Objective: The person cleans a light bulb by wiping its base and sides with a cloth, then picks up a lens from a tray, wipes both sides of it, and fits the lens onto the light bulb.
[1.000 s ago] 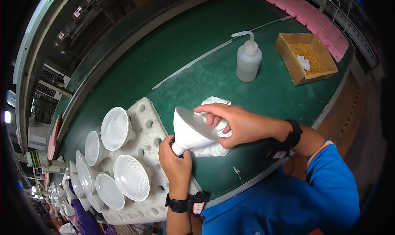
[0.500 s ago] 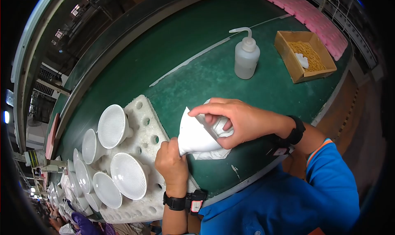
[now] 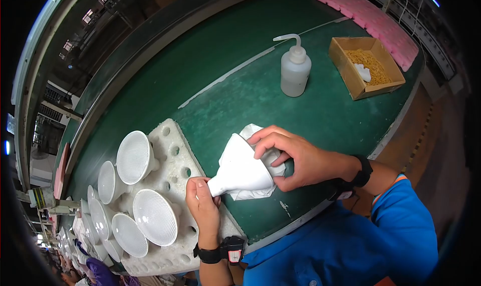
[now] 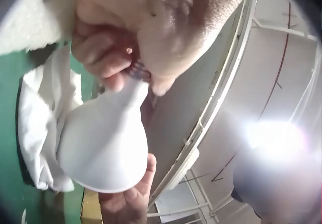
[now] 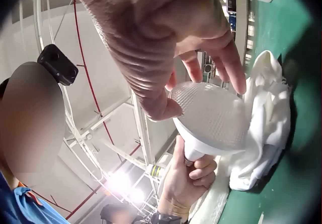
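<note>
1. A white reflector lamp [image 3: 240,169] lies tilted over the near part of the green belt [image 3: 235,90], just right of the foam tray, with its narrow base pointing left and its wide textured face turned right and up.
2. The left hand [image 3: 203,206] pinches the lamp's narrow base between thumb and fingertips; the left wrist view shows the metal contacts of the base tucked under those fingers [image 4: 108,58].
3. The right hand [image 3: 293,158] is curled over the lamp's wide rim, its thumb on the near side and its fingers [image 5: 229,65] hooked across the face, so it grasps the lamp from the right.
4. A crumpled white cloth [image 3: 255,185] lies on the belt under and behind the lamp; it seems to touch the right hand's fingers, though the folds make that hard to confirm.
5. A black wristband sits on each wrist, and a blue sleeve [image 3: 401,221] covers the right upper arm.
6. To the left, a white foam tray [image 3: 175,155] with round holes holds several more reflector lamps [image 3: 134,157], faces up.
7. Farther off, a translucent squeeze bottle [image 3: 294,70] with a bent spout stands upright on the belt.
8. Far right, an open cardboard box [image 3: 366,65] holds yellowish strands and a small white piece, and a pink foam sheet [image 3: 371,20] lies beyond it.
</note>
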### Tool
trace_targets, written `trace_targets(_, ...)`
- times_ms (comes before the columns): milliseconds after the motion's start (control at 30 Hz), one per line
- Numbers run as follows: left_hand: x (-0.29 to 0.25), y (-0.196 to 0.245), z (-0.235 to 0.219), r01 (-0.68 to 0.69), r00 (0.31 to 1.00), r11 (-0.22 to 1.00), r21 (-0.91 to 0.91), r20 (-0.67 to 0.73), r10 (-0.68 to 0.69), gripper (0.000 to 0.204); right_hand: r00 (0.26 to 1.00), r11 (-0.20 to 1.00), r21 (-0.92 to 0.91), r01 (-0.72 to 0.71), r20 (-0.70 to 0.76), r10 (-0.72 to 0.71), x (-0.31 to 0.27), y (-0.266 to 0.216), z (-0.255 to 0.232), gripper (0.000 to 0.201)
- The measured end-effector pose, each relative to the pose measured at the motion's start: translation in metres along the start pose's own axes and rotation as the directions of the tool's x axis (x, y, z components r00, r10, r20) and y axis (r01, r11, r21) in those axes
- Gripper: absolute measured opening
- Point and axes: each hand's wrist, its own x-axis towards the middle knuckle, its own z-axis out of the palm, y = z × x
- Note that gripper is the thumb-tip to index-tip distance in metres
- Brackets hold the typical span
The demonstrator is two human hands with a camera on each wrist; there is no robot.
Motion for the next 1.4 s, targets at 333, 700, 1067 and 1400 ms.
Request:
trace_targets(333,-0.007,-0.004,-0.002,-0.375,0.919,0.855,0.358,0.021,0.394,0.032,0.993,0.915,0.386,-0.118,0.027,0.117,0.017,0.014,-0.016,0.039)
trace_targets(700,0.001,-0.017,-0.009,-0.239,0.888,0.967,0.086,-0.385,0.253,0.037,0.975,0.740,-0.636,0.218,0.120,-0.184,0.024,0.042,0.014,0.048)
trace_targets(1067,-0.001,-0.011,0.002,-0.341,0.848,0.834,0.434,-0.240,0.472,0.031,0.833,0.800,-0.531,0.280,-0.280,-0.478,0.060,0.004,-0.035,0.053)
trace_targets(1400,0.009,-0.023,-0.014,-0.298,0.842,0.880,0.371,-0.333,0.425,0.029,0.825,0.645,-0.520,0.560,0.422,-0.377,-0.027,0.044,0.006,0.011)
